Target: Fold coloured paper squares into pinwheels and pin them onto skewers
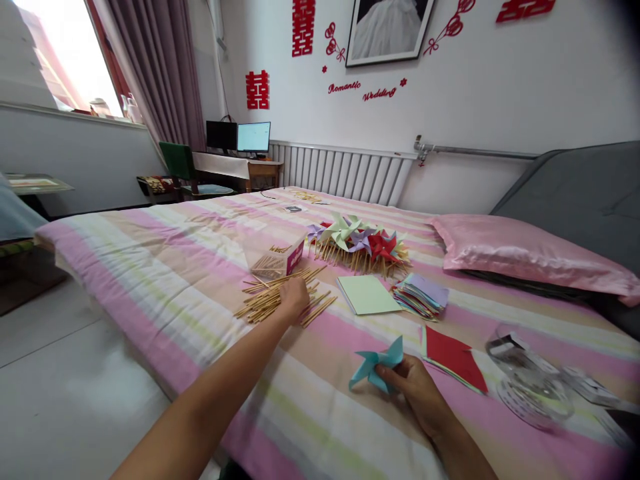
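Observation:
Between the thumb and fingers of my right hand (pixel 413 385) is a blue paper pinwheel (pixel 373 368), held a little above the bed. My left hand (pixel 295 297) reaches down into a loose pile of thin wooden sticks (pixel 263 303); its fingertips are hidden, so whether it grips a stick does not show. Just behind the pile lies a clear box (pixel 273 261) on its side with more sticks inside. Finished pinwheels on sticks (pixel 357 240), in green, purple and red, lie in a heap beyond.
Pale green paper squares (pixel 367 295), a stack of mixed coloured paper (pixel 421 295) and red paper squares (pixel 454 357) lie on the striped bedspread (pixel 175 267). A clear round container (pixel 535 397) stands at the right. A pink pillow (pixel 525 253) rests by the headboard.

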`<state>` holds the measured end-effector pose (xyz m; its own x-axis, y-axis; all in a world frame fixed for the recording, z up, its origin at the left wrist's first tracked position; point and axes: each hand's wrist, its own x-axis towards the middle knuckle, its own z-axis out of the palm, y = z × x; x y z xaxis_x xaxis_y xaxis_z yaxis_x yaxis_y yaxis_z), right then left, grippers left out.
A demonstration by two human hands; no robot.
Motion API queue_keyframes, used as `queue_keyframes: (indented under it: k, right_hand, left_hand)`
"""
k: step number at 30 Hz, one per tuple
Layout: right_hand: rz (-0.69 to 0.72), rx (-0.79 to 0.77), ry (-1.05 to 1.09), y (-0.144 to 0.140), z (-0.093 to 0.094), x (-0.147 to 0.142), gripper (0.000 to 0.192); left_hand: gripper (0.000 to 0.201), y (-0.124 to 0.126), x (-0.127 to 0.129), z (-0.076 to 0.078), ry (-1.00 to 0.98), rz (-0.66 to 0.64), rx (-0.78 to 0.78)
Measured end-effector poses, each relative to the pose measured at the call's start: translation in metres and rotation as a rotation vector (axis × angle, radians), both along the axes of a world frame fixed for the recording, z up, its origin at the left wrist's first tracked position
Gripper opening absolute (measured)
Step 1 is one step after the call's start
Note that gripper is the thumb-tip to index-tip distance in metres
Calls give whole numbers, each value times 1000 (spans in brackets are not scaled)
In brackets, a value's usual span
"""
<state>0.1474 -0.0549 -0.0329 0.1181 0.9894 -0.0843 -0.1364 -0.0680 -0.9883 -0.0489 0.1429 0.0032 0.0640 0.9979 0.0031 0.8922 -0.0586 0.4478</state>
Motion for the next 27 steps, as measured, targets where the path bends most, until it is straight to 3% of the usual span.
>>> queue_keyframes:
  k: [5, 9, 12, 14, 16, 20, 23, 27]
  right_hand:
    - [-29, 10, 1, -1, 1, -1, 38]
    - [0, 2, 21, 0, 0, -1, 36]
    - [26, 12, 65, 0, -2, 1, 33]
    - [51, 32, 97, 0, -2, 3, 30]
    - [84, 43, 132, -1, -1, 5, 27]
    - [118, 66, 219, -3, -1, 7, 24]
    - [146, 92, 244, -2, -2, 8, 24]
    - [180, 90, 250, -1, -7, 10, 24]
  left_hand:
    - [33, -3, 1, 6, -122, 34, 45]
    - [21, -12, 2, 30, -340, -4, 118]
    - [14, -35, 2, 49, -579, -61, 151]
    - [17, -59, 2, 54, -767, -108, 125]
    - [25, -87, 2, 49, -945, -160, 48]
    - [37, -130, 7, 24, -1210, -204, -88]
    - [35, -141, 12, 11, -1316, -204, -162]
    - [29, -137, 18, 10, -1371, -189, -199]
